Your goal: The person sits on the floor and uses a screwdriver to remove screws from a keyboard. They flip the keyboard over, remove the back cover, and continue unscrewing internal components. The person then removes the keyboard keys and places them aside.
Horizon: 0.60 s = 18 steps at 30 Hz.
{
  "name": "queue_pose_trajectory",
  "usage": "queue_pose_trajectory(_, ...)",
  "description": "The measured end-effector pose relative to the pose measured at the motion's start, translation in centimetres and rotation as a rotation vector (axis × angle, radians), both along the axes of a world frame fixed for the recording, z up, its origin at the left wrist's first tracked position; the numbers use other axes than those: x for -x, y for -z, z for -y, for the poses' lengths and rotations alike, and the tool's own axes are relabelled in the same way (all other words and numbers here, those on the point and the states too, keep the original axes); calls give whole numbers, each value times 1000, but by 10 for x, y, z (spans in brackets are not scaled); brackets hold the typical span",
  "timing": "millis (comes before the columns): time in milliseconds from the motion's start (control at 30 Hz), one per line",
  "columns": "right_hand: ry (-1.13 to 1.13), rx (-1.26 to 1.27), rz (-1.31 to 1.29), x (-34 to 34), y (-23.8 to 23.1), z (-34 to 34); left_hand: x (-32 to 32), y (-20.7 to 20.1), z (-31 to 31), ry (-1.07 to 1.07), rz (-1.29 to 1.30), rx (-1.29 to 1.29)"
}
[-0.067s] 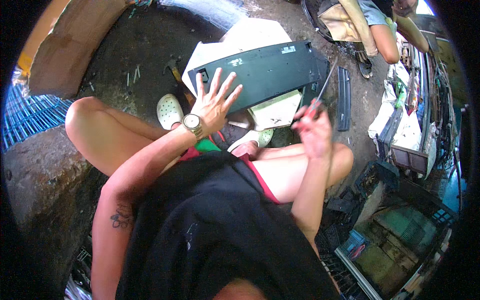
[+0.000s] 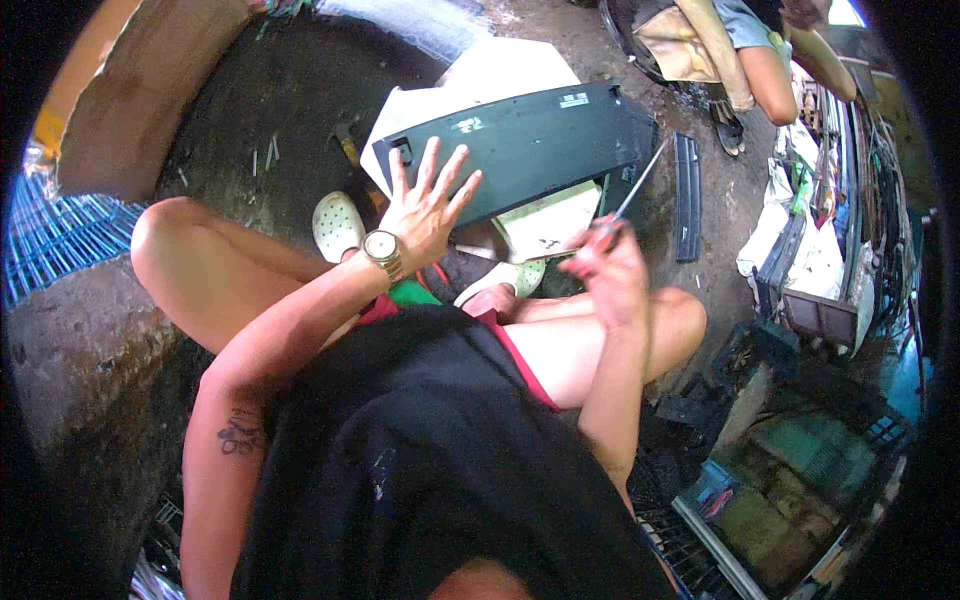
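Observation:
A long dark grey plastic panel (image 2: 545,150), with small pale labels on it, lies over white pieces (image 2: 510,65) on the ground before me. My left hand (image 2: 422,208) rests on its near left part, fingers spread and holding nothing. To the right of the panel's near edge, my right hand (image 2: 617,283) is closed around the red-and-black handle of a screwdriver (image 2: 643,182). Its thin metal shaft points up and to the right, passing in front of the panel's right end. The right hand is slightly blurred.
A narrow dark strip (image 2: 687,195) lies right of the panel. A hammer (image 2: 349,152) is partly hidden to its left. My feet in white clogs (image 2: 338,222) are close to the panel. Another person (image 2: 768,80) sits far right. A grimy bin (image 2: 800,450) stands near right.
My right hand has moved slightly left and nearer to me with the screwdriver. My left hand stays spread on the panel, which has shifted very slightly left.

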State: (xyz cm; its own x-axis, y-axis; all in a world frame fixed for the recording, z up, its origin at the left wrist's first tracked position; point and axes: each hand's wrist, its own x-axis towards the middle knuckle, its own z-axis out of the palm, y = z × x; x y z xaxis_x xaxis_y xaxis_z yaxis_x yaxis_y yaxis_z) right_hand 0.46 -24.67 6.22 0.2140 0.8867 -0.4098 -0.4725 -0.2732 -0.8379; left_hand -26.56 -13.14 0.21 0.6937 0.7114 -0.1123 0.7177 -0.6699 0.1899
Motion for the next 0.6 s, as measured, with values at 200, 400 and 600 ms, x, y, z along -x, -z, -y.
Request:
queue_pose_trajectory(200, -854, 289, 731, 66, 61, 45, 26, -42, -76, 209, 161, 203)
queue_pose_trajectory(400, -1030, 374, 1062, 132, 186, 11, 55, -82, -183, 114, 378, 360)
queue_pose_trajectory(600, -1125, 498, 981, 126, 247, 17, 59, -79, -194, 14, 431, 506)
